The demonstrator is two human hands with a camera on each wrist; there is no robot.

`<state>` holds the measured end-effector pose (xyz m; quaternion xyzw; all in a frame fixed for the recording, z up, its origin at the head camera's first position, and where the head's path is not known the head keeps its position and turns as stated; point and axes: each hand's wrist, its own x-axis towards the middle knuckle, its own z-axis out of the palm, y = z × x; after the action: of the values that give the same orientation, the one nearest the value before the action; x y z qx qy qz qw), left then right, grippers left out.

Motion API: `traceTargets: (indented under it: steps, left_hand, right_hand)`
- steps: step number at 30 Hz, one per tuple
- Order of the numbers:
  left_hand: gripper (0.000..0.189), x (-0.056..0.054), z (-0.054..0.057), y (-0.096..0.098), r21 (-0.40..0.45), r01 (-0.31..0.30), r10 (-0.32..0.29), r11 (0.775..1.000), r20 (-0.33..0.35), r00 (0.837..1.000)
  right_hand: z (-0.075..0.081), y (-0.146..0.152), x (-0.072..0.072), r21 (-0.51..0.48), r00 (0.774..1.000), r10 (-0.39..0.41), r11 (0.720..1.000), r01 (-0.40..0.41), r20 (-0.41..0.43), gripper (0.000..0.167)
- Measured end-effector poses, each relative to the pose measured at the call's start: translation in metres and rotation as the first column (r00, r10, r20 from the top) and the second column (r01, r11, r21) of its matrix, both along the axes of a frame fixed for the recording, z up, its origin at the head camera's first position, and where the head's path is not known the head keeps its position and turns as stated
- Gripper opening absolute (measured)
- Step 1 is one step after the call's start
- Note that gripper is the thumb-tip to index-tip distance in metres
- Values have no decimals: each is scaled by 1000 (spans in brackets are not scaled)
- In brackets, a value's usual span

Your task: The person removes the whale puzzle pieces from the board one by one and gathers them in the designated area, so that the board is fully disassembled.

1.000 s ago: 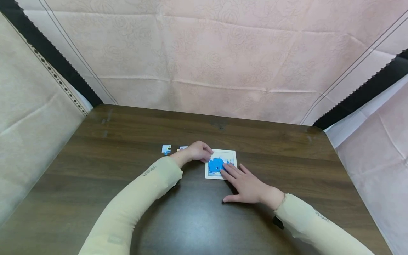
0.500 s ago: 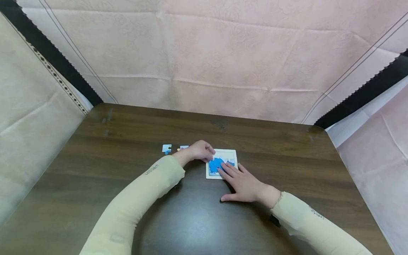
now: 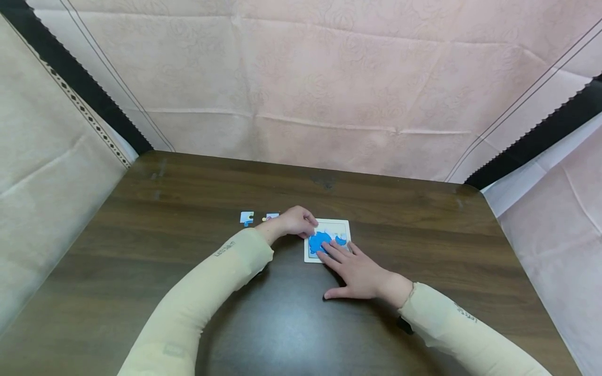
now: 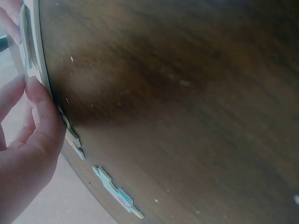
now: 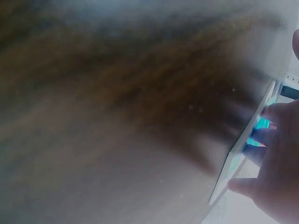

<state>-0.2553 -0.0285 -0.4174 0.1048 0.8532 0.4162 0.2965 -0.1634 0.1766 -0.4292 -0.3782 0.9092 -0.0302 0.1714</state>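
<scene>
In the head view a square white-rimmed jigsaw board (image 3: 334, 222) with a blue animal picture lies on the table. My left hand (image 3: 293, 221) is at its upper left edge. The left wrist view has my thumb and forefinger pinching the end of a thin, tilted puzzle piece (image 4: 24, 39) over the board's rim; its printed side is hidden. My right hand (image 3: 361, 275) lies with spread, straight fingers on the lower right of the picture, covering part of it. The right wrist view shows those fingers (image 5: 264, 136) over the board's edge.
Two loose puzzle pieces lie left of the board: one light blue piece (image 3: 246, 217) farther out, and another piece (image 3: 271, 215) close behind my left wrist. The brown wooden table (image 3: 188, 250) ends at a pale cloth backdrop (image 3: 320, 94).
My right hand has slid slightly left, its fingertips now farther over the blue picture. My left hand has shifted a little right and stays at the board's upper left edge.
</scene>
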Motion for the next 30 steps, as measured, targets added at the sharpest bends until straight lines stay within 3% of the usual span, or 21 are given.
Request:
traceTargets:
  steps: [7, 19, 30]
  left_hand:
    - [24, 0, 1, 1, -10, -9, 9, 1000, -4, 1000]
    - [22, 4, 8, 5, -42, 24, -27, 999, -63, 998]
    - [19, 4, 4, 2, -11, 34, -35, 999, -90, 995]
  right_hand:
    - [0, -1, -1, 6, 1000, -5, 1000, 5, 4, 87]
    - [2, -2, 0, 27, 1000, -2, 1000, 2, 4, 88]
    - [4, -5, 0, 45, 1000, -2, 999, 2, 15, 90]
